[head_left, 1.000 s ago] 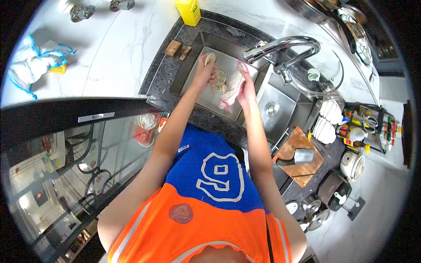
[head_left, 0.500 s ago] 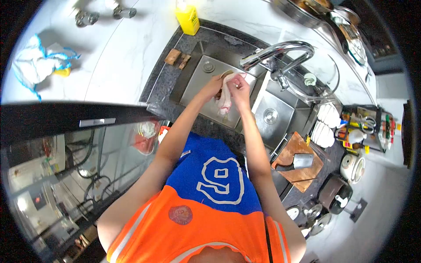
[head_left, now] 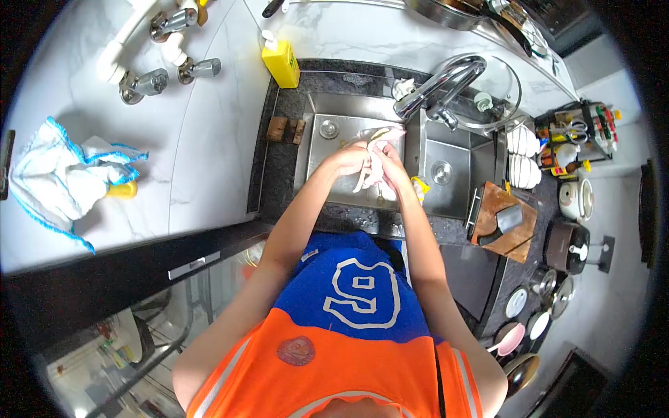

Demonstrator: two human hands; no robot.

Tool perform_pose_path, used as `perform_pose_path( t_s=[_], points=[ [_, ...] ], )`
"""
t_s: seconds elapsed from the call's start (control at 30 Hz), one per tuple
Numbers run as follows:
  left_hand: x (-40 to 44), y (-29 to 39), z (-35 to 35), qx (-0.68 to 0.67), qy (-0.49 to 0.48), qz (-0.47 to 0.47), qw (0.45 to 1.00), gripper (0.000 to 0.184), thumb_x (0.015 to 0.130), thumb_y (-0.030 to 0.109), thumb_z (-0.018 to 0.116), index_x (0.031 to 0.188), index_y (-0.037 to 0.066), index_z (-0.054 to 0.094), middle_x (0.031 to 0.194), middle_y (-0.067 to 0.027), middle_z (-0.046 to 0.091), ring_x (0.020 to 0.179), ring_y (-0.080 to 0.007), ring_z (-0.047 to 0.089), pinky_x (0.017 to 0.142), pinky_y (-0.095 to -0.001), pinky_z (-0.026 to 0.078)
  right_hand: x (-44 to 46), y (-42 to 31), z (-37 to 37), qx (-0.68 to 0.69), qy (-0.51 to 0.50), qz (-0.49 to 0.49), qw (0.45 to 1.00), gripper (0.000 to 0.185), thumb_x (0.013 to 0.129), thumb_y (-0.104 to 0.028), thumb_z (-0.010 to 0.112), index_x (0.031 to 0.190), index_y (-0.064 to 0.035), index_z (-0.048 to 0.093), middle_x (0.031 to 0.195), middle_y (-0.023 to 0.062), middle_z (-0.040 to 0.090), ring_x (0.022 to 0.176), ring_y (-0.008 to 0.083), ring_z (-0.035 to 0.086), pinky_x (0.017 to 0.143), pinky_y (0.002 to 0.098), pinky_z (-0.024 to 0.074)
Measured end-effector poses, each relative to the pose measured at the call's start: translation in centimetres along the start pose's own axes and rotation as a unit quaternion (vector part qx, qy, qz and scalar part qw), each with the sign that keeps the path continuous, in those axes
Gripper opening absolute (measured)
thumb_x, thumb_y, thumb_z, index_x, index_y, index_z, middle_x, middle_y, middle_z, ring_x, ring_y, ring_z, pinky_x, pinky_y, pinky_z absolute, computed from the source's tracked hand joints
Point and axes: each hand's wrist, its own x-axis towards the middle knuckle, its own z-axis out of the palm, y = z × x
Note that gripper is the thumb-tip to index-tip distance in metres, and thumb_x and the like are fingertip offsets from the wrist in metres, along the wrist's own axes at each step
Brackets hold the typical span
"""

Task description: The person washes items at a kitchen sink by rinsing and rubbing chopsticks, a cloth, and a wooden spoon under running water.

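Both hands are over the left basin of a steel sink, close together. Between them hangs a whitish-pink dishcloth, bunched up, with a pale strip dangling below. My left hand is closed on its left side. My right hand grips its right side, fingers bent around the folds. Something thin and yellowish-brown shows above the fingers; what it is I cannot make out. Beyond the hands, the chrome faucet arches over the basins.
A yellow pump bottle stands behind the sink, and wooden blocks lie at its left edge. On the right, a cleaver rests on a cutting board, near stacked white bowls. A blue-edged cloth hangs at left.
The view has shifted, showing more of the left wall and right counter. Both hands stay on the dishcloth, which is now more bunched up than before.
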Motion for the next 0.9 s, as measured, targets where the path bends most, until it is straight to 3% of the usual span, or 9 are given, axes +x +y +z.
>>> perform_pose_path(
  t_s=[0.17, 0.23, 0.4, 0.5, 0.63, 0.7, 0.73, 0.83, 0.9],
  points=[
    [-0.2, -0.6, -2.7, 0.047, -0.049, -0.038, 0.997, 0.027, 0.075, -0.004, 0.039, 0.099, -0.004, 0.052, 0.068, -0.0068, 0.052, 0.05, -0.0131, 0.05, 0.037, -0.0241, 0.037, 0.0, 1.1, 0.3, -0.075, -0.008, -0.044, 0.996, 0.026, 0.084, -0.015, 0.057, 0.104, -0.001, 0.051, 0.091, 0.0067, 0.059, 0.077, 0.0121, 0.058, 0.065, 0.0265, 0.0495],
    [-0.4, -0.3, -3.0, 0.154, -0.021, -0.073, 0.985, 0.024, 0.076, 0.001, 0.043, 0.098, -0.004, 0.052, 0.065, -0.0057, 0.051, 0.05, -0.0122, 0.049, 0.037, -0.0234, 0.037, 0.0, 1.7, 0.8, -0.098, 0.025, -0.045, 0.994, 0.025, 0.085, -0.015, 0.056, 0.104, -0.0007, 0.051, 0.092, 0.0068, 0.059, 0.078, 0.0124, 0.057, 0.067, 0.0268, 0.0482],
    [-2.7, -1.2, 0.9, 0.224, 0.142, 0.037, 0.963, 0.028, 0.085, 0.023, 0.048, 0.108, 0.008, 0.053, 0.066, -0.0026, 0.056, 0.041, -0.0058, 0.044, 0.031, -0.0199, 0.031, 0.6, 0.0, 2.6, -0.13, 0.112, -0.113, 0.979, 0.021, 0.087, -0.016, 0.053, 0.101, -0.0009, 0.053, 0.089, 0.0059, 0.06, 0.077, 0.0124, 0.054, 0.067, 0.0265, 0.0447],
    [-2.8, -0.9, 1.8, 0.23, 0.16, -0.018, 0.96, 0.02, 0.088, 0.022, 0.038, 0.078, 0.01, 0.05, 0.054, 0.0011, 0.048, 0.036, -0.004, 0.035, 0.03, -0.0192, 0.022, 1.6, 0.2, 2.6, -0.195, 0.133, -0.166, 0.958, 0.022, 0.087, -0.019, 0.052, 0.098, 0.0005, 0.054, 0.084, 0.0077, 0.061, 0.073, 0.0125, 0.054, 0.064, 0.0282, 0.0441],
    [-0.5, -2.0, 0.5, 0.166, 0.16, -0.012, 0.973, 0.017, 0.088, 0.017, 0.036, 0.076, 0.009, 0.046, 0.054, 0.001, 0.044, 0.036, -0.0034, 0.031, 0.031, -0.0191, 0.02, 3.0, -1.1, 2.4, -0.353, 0.171, -0.208, 0.896, 0.036, 0.088, -0.027, 0.049, 0.077, 0.0068, 0.056, 0.065, 0.0159, 0.059, 0.058, 0.0191, 0.055, 0.056, 0.0357, 0.0426],
    [0.0, -2.6, 0.0, 0.14, 0.147, 0.012, 0.979, 0.012, 0.086, 0.012, 0.037, 0.079, 0.008, 0.046, 0.055, 0.0013, 0.042, 0.037, -0.0032, 0.03, 0.031, -0.0194, 0.02, 3.0, -2.2, 2.8, -0.52, 0.202, -0.112, 0.822, 0.044, 0.089, -0.032, 0.047, 0.075, 0.0083, 0.055, 0.065, 0.0219, 0.057, 0.056, 0.0266, 0.055, 0.055, 0.0388, 0.0412],
    [0.0, -2.6, -0.1, 0.118, 0.126, 0.023, 0.985, 0.011, 0.084, 0.009, 0.039, 0.075, 0.008, 0.046, 0.053, 0.0029, 0.039, 0.037, -0.0029, 0.03, 0.031, -0.0193, 0.02, 3.1, -2.2, 2.8, -0.521, 0.178, -0.116, 0.826, 0.049, 0.089, -0.036, 0.043, 0.076, 0.01, 0.054, 0.065, 0.027, 0.054, 0.057, 0.032, 0.054, 0.056, 0.041, 0.0398],
    [1.6, -3.2, -1.6, 0.072, 0.136, 0.016, 0.988, 0.012, 0.083, 0.009, 0.04, 0.072, 0.008, 0.046, 0.052, 0.003, 0.039, 0.038, -0.003, 0.03, 0.031, -0.0195, 0.02, 4.5, -0.8, 1.8, -0.455, 0.152, -0.139, 0.866, 0.04, 0.09, -0.029, 0.044, 0.081, 0.0089, 0.055, 0.067, 0.0238, 0.056, 0.061, 0.0272, 0.056, 0.06, 0.0385, 0.0416],
    [1.2, -2.2, 0.1, 0.069, 0.195, 0.044, 0.977, 0.016, 0.082, 0.008, 0.04, 0.068, 0.007, 0.046, 0.052, 0.0027, 0.039, 0.037, -0.0038, 0.03, 0.031, -0.0199, 0.019, 5.1, 0.9, 0.9, -0.239, 0.069, -0.125, 0.961, 0.023, 0.087, -0.013, 0.048, 0.105, 0.0014, 0.051, 0.089, 0.0096, 0.06, 0.074, 0.0153, 0.054, 0.066, 0.0293, 0.0451]
  ],
)
